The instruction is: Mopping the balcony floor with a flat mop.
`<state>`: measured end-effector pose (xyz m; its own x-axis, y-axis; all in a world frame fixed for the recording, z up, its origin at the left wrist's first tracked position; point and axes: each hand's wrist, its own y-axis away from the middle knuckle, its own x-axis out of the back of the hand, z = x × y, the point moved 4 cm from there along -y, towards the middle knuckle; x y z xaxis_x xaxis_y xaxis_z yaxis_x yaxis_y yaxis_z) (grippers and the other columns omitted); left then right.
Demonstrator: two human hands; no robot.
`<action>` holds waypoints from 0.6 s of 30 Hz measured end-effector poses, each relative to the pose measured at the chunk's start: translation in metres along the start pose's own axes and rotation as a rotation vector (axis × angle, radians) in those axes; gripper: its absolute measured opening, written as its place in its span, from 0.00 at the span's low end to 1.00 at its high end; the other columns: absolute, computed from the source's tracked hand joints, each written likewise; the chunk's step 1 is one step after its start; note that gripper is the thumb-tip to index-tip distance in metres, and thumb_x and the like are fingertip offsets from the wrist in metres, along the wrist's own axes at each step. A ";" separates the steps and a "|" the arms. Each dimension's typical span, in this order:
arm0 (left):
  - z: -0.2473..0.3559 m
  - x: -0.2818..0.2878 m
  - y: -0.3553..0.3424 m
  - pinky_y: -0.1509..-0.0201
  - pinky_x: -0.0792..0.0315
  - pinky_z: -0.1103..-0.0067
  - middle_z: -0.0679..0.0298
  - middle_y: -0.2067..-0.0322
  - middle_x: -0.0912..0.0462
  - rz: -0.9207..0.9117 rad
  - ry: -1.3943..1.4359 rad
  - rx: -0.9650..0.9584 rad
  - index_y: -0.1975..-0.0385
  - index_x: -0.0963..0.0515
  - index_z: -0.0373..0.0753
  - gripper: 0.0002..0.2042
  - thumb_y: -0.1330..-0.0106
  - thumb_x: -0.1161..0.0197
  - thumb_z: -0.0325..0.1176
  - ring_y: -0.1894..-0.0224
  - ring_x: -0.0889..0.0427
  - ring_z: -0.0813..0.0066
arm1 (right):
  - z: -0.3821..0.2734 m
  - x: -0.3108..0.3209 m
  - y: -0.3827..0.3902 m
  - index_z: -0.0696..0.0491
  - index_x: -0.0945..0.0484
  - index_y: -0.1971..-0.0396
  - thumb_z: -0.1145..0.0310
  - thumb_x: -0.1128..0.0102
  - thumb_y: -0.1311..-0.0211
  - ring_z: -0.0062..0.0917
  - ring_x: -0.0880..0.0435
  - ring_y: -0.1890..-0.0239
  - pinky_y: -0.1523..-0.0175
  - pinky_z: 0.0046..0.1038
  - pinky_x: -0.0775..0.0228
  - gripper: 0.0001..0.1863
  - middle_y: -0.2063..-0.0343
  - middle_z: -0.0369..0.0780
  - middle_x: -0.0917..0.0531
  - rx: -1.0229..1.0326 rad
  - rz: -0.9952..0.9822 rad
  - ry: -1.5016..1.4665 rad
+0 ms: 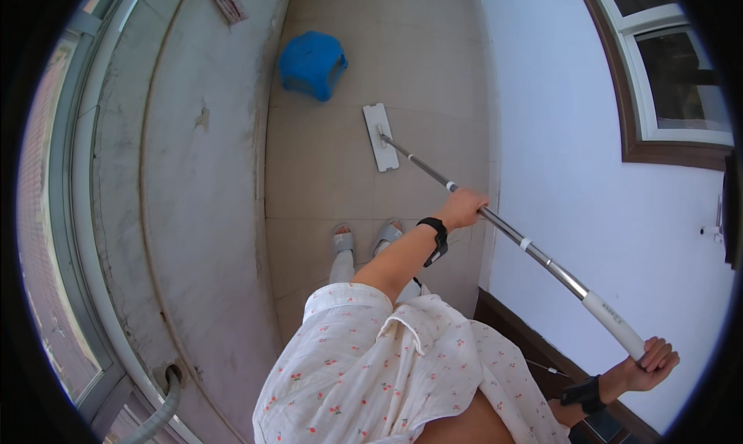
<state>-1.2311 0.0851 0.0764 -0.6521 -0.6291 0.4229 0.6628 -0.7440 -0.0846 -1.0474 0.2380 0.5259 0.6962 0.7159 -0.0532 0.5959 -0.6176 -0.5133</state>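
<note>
A flat mop with a long metal pole slants across the view from lower right to upper middle. Its white rectangular head lies flat on the tiled floor, ahead of my feet. My left hand is wrapped round the middle of the pole, the arm reaching across my body. At the top end, my right hand grips the white handle near the right wall. Both wrists wear black bands.
A blue plastic stool stands on the floor by the left wall, beyond the mop head. Grey slippers are on my feet. White wall with a brown-framed window runs along the right. A grey hose comes out at lower left.
</note>
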 end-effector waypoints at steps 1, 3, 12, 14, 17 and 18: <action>-0.006 0.007 0.000 0.62 0.32 0.64 0.59 0.74 0.22 0.002 -0.027 0.026 0.75 0.25 0.41 0.07 0.55 0.42 0.23 0.66 0.24 0.55 | 0.012 -0.006 -0.012 0.46 0.46 0.87 0.68 0.64 0.32 0.12 0.49 0.91 0.76 0.18 0.47 0.19 0.93 0.30 0.45 0.002 -0.052 -0.026; -0.015 0.032 0.010 0.61 0.33 0.66 0.61 0.75 0.22 0.302 -0.040 0.090 0.74 0.25 0.41 0.09 0.57 0.41 0.22 0.65 0.25 0.57 | 0.032 -0.020 -0.035 0.45 0.46 0.87 0.68 0.64 0.32 0.12 0.49 0.92 0.78 0.17 0.47 0.19 0.94 0.30 0.43 -0.015 -0.165 -0.114; 0.007 0.084 0.083 0.58 0.35 0.69 0.62 0.73 0.23 0.556 -0.042 0.253 0.73 0.26 0.40 0.10 0.56 0.42 0.21 0.63 0.26 0.60 | 0.078 -0.026 -0.127 0.41 0.46 0.90 0.65 0.55 0.38 0.11 0.43 0.92 0.75 0.14 0.44 0.20 0.95 0.27 0.41 0.062 -0.661 -0.091; 0.014 0.096 0.086 0.59 0.35 0.69 0.61 0.74 0.22 0.522 -0.066 0.224 0.73 0.26 0.40 0.09 0.56 0.43 0.21 0.64 0.25 0.59 | 0.079 -0.018 -0.129 0.41 0.44 0.91 0.65 0.51 0.41 0.11 0.40 0.91 0.74 0.13 0.43 0.20 0.95 0.26 0.39 -0.040 -0.724 -0.349; 0.016 0.113 0.080 0.64 0.33 0.68 0.59 0.76 0.23 0.416 -0.068 0.197 0.73 0.25 0.40 0.09 0.55 0.43 0.22 0.68 0.25 0.57 | 0.079 -0.034 -0.116 0.40 0.42 0.92 0.64 0.47 0.44 0.10 0.36 0.91 0.74 0.12 0.41 0.20 0.95 0.25 0.35 -0.188 -0.809 -0.741; 0.014 0.118 0.076 0.66 0.32 0.68 0.58 0.78 0.23 0.358 -0.042 0.172 0.73 0.25 0.40 0.08 0.54 0.44 0.22 0.71 0.25 0.56 | 0.078 -0.046 -0.110 0.42 0.39 0.91 0.62 0.45 0.45 0.10 0.33 0.90 0.73 0.12 0.39 0.18 0.93 0.26 0.32 -0.209 -0.844 -0.893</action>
<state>-1.2521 -0.0426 0.1325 -0.3557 -0.8293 0.4309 0.8997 -0.4287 -0.0823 -1.1763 0.2982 0.5180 -0.4014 0.8341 -0.3784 0.8334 0.1612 -0.5286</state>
